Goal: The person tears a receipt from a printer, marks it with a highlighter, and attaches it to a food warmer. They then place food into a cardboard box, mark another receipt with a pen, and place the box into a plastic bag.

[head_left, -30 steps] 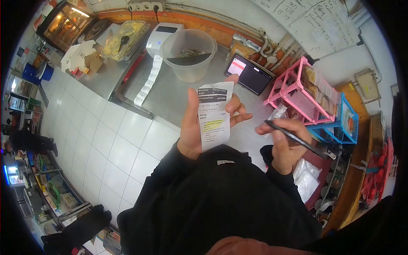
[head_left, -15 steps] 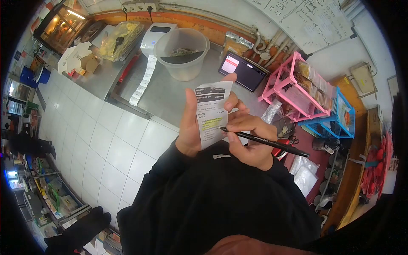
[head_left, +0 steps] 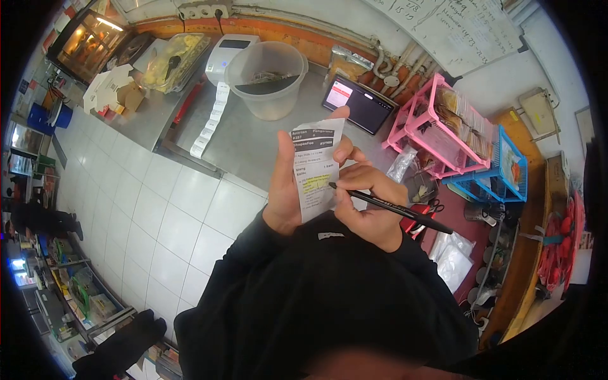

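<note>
A printed paper receipt (head_left: 315,168), partly marked in yellow, is held upright in front of my chest. My left hand (head_left: 283,190) grips it from behind, thumb along its left edge and fingertips showing past its right side. In my right hand (head_left: 373,206) is a black pen (head_left: 402,210), pinched between thumb and fingers. Its tip rests right at the yellow-marked lines on the paper, and its other end points down to the right.
Beyond my hands, a steel counter (head_left: 247,142) carries a label printer (head_left: 229,54) with a long paper strip, a translucent bucket (head_left: 266,107) and a tablet (head_left: 358,104). Pink baskets (head_left: 443,130) and a blue basket (head_left: 500,168) stand at right, near scissors (head_left: 436,206) and plastic bags (head_left: 453,259).
The pen tip has shifted slightly over the yellow-marked lines, and the right hand has moved a little left. The receipt stays in the left hand.
</note>
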The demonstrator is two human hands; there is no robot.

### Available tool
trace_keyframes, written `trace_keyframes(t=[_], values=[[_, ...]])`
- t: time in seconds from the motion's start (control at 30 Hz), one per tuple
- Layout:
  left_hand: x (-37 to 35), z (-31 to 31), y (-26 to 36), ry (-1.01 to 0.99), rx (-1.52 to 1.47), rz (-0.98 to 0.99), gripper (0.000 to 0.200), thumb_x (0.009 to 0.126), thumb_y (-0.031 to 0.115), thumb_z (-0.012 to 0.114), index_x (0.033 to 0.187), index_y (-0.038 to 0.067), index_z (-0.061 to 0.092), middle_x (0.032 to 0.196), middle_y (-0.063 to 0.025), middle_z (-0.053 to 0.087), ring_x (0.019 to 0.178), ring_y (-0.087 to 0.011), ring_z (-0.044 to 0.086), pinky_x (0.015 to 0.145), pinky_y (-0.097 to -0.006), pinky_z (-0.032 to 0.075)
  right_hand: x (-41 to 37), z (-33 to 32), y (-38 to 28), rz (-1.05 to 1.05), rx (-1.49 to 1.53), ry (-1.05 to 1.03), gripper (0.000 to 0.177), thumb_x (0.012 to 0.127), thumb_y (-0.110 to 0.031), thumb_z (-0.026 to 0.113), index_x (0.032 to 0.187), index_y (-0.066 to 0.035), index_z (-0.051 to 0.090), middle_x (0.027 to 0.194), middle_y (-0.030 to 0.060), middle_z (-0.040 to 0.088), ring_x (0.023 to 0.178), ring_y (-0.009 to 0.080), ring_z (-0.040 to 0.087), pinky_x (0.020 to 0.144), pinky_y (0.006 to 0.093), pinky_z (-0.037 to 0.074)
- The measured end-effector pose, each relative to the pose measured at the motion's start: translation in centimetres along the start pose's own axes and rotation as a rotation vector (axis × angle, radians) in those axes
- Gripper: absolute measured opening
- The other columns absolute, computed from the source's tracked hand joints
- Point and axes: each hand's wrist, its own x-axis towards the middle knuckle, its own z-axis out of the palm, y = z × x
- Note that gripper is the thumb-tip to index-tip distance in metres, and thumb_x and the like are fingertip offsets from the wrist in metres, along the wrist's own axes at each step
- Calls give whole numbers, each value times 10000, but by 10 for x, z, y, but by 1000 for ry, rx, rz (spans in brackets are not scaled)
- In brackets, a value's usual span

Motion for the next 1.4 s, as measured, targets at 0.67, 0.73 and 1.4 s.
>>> trace_keyframes(t=[0.67, 0.73, 1.4], values=[[0, 3, -4, 93, 7, -36, 783, 910, 733, 262, 1470, 192, 342, 883, -29, 452, 1052, -249, 546, 1069, -584, 353, -14, -16, -1, -10, -46, -94, 142, 693, 11, 702, 805, -10, 619, 731, 96, 657, 610, 167, 639, 574, 246, 490], [0, 2, -5, 91, -15, -41, 780, 908, 734, 269, 1471, 198, 341, 884, -27, 452, 1051, -249, 546, 1074, -586, 348, -14, -17, -2, -12, -51, -137, 140, 695, 15, 699, 808, -7, 618, 733, 96, 656, 606, 173, 637, 569, 248, 488], [13, 3, -27, 91, -60, -78, 761, 905, 726, 320, 1478, 225, 333, 877, -10, 437, 971, -224, 507, 1088, -602, 308, -39, -117, 69, 422, 340, 521, 89, 915, -69, 595, 957, -2, 555, 811, 113, 638, 665, 151, 609, 605, 277, 513]])
